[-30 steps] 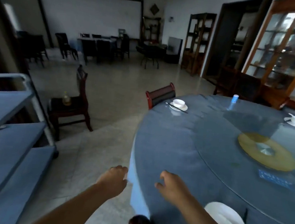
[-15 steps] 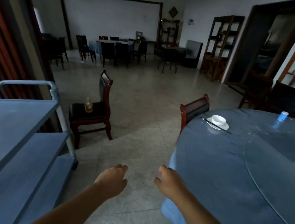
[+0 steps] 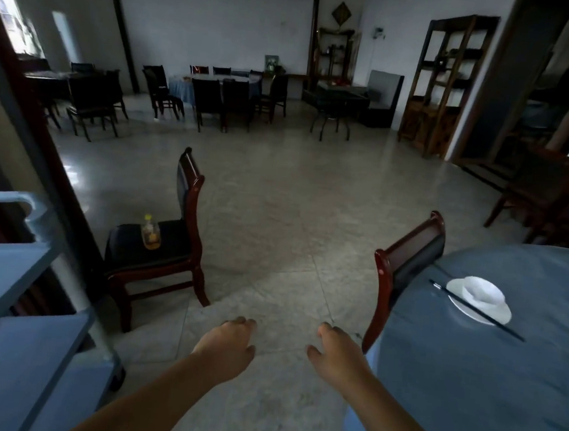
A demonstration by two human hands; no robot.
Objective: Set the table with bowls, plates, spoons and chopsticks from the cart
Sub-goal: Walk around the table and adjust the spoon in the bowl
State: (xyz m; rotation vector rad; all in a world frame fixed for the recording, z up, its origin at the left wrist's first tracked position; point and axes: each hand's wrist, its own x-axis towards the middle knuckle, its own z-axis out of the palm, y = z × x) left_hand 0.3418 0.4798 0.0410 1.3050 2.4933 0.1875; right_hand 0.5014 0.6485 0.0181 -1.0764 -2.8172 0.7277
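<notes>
You have 2 hands in view: 1 left hand (image 3: 227,344) and 1 right hand (image 3: 336,354). You can count 1 cart (image 3: 6,345) with 3 shelves, 1 round table (image 3: 467,386), 1 bowl (image 3: 483,291), 1 plate (image 3: 494,314), 1 set of chopsticks (image 3: 474,309), 2 near chairs (image 3: 170,250) (image 3: 406,260) and 1 bottle (image 3: 151,236). The far chairs are too dim to count.

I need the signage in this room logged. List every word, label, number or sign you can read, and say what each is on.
No text here can be read.
Bottle on the chair seat: any label is too blurred to read.
Diamond plaque on the far wall: too small to read.
Framed picture by the white board: too small; the board shows no writing.
</notes>
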